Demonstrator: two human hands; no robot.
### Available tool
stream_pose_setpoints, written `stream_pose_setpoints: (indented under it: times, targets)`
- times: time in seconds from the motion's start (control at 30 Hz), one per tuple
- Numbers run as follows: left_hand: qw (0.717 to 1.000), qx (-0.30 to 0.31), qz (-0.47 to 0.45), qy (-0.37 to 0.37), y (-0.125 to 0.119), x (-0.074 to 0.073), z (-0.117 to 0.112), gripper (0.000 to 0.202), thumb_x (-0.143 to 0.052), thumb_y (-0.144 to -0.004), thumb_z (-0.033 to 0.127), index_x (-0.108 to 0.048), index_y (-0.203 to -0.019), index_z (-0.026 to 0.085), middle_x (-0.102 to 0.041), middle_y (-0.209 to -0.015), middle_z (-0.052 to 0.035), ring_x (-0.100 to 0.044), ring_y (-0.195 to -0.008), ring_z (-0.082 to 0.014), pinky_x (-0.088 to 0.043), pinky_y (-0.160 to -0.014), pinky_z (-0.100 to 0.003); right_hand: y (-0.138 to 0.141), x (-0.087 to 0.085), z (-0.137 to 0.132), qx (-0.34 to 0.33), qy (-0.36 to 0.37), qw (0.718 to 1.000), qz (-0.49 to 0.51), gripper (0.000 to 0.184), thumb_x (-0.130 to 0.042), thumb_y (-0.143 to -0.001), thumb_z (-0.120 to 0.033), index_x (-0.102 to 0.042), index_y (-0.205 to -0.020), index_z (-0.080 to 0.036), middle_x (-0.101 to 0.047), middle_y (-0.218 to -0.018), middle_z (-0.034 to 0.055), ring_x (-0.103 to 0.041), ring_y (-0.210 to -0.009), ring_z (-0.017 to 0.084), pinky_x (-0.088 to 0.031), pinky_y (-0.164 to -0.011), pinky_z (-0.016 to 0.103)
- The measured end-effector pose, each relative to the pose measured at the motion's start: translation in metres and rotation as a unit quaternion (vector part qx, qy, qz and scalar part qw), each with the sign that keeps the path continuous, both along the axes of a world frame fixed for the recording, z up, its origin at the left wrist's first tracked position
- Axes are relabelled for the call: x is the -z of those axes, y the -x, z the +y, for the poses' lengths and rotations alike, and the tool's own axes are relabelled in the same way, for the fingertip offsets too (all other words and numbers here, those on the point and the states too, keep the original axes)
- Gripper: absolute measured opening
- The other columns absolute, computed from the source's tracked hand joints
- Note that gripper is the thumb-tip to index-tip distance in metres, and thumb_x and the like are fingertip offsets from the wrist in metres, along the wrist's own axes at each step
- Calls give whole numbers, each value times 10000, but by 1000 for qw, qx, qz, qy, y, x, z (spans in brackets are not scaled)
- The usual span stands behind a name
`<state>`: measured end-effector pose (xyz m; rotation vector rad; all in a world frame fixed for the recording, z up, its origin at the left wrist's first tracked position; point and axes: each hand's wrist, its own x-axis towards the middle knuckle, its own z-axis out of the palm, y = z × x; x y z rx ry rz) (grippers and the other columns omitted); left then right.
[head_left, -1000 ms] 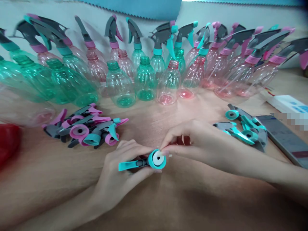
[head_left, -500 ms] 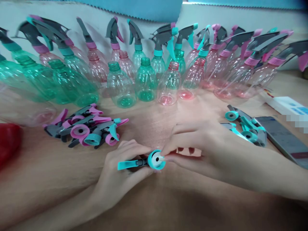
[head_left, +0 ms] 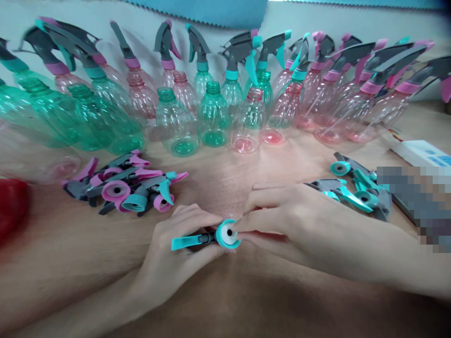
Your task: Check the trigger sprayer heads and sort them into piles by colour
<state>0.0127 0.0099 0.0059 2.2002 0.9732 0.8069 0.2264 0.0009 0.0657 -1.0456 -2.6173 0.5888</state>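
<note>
My left hand point(head_left: 188, 241) is closed around a trigger spray head point(head_left: 186, 242) with a teal trigger and grey body. Its teal collar point(head_left: 220, 234) faces up toward me, with a white disc point(head_left: 228, 239) and a dark hole inside. My right hand point(head_left: 282, 220) has its fingers pinched together at the collar's right edge, the index fingertip over the rim. The ends of the thumb and other fingers are partly hidden. Left of my hands lies a pile of pink and teal spray heads point(head_left: 116, 191). A smaller teal group point(head_left: 366, 198) sits beyond my right hand.
Several uncapped green bottles point(head_left: 213, 115) and pink bottles point(head_left: 247, 122) stand across the table. Bottles with spray heads fitted point(head_left: 230, 91) line the wall behind. A red object point(head_left: 12, 206) is at the left edge. A white box point(head_left: 423, 152) and a pixelated patch are at right.
My right fingers have shifted slightly and closed in on the collar's edge; a pale bit at their tips no longer shows. My left hand holds the spray head almost in the same place.
</note>
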Motion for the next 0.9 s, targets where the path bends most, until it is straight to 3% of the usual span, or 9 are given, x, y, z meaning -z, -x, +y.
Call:
stream_pose_setpoints:
  times: [0.2,0.47,0.63,0.9]
  targets:
    - [1000,-1,13,1,0,-1,0,110,-704,-776,341,-675,-825,247,-674,-727,55,-577,-634,-129,-411,-644,-284,2,3,-2,-17,6,1000,-10,234,-461,-891,-92,-682,-830,-141,-618,-802,63,-563,-756,158,-448,-640,264]
    - [1000,22,6,5,-1,-3,-1,92,-688,-794,331,-684,-833,247,-680,-730,54,-574,-632,-122,-410,-637,-269,1,7,1,-46,-40,998,-5,288,-404,-876,-27,-671,-880,-135,-587,-812,61,-507,-704,146,-399,-577,257]
    - [999,28,16,4,-2,-5,0,88,-679,-801,337,-687,-783,252,-681,-712,60,-567,-628,-122,-410,-644,-266,2,10,3,-8,9,1000,19,183,-509,-890,-137,-689,-907,-167,-613,-857,40,-540,-767,143,-427,-642,251]
    - [1000,-4,-1,-6,-2,-2,0,136,-709,-769,353,-671,-880,285,-701,-748,43,-584,-630,-152,-459,-649,-302,4,16,-10,29,-30,999,11,197,-487,-904,-187,-677,-851,-180,-654,-819,50,-584,-835,181,-436,-773,317]
